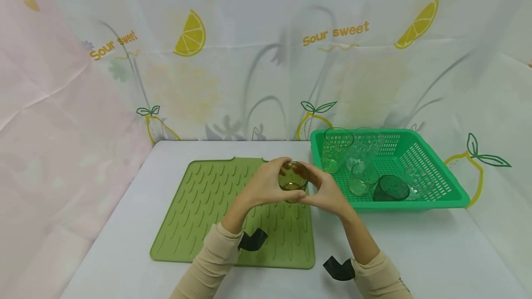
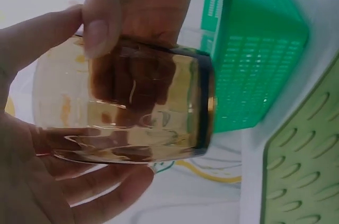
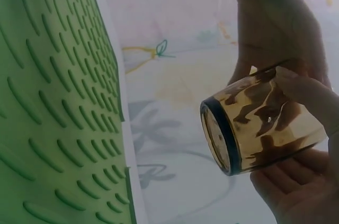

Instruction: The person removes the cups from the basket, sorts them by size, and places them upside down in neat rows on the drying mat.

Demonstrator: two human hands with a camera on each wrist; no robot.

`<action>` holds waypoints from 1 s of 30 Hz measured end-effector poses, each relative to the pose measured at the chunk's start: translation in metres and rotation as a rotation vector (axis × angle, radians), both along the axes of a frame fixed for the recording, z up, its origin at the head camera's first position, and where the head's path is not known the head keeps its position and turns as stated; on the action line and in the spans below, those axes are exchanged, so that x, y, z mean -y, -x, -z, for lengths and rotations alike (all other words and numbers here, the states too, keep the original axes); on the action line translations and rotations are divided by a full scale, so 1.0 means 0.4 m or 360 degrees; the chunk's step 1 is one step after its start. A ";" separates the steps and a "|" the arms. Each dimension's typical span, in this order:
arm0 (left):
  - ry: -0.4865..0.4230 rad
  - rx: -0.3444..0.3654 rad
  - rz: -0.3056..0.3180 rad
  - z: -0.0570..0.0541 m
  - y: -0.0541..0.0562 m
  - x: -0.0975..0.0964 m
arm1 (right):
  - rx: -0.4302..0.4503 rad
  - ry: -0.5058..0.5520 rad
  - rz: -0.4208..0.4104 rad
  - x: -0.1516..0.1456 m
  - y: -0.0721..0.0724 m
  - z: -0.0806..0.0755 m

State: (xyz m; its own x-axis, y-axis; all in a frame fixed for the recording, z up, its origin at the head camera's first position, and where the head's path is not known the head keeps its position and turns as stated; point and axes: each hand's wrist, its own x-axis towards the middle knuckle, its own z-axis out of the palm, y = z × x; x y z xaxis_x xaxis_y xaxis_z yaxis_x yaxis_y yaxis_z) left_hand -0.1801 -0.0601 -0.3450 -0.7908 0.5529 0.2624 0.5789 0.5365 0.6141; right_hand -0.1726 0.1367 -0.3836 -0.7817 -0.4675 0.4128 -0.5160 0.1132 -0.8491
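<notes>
An amber glass tumbler point(image 1: 293, 178) is held between both hands over the upper right part of the green drying mat point(image 1: 199, 216). From the left side, my left hand point(image 1: 267, 183) grips it with thumb and fingers. My right hand point(image 1: 326, 193) grips it from the other side, the two thumbs close together at the near side. In the left wrist view the tumbler point(image 2: 143, 107) has a thick dark base on the right. Its base also shows in the right wrist view, where the tumbler point(image 3: 265, 123) is raised off the ridged mat point(image 3: 58, 107).
To the right stands a green plastic basket point(image 1: 440, 204). It holds several glasses, among them a tall one point(image 1: 337, 149), a short pale one point(image 1: 362, 181) and a dark green one point(image 1: 391, 189). A printed curtain point(image 1: 249, 82) hangs behind the white table point(image 1: 137, 216).
</notes>
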 end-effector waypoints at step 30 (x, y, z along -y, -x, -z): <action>-0.1331 0.0834 0.0054 0.066 -0.002 0.079 | 0.0148 0.0042 0.0078 -0.084 0.011 -0.036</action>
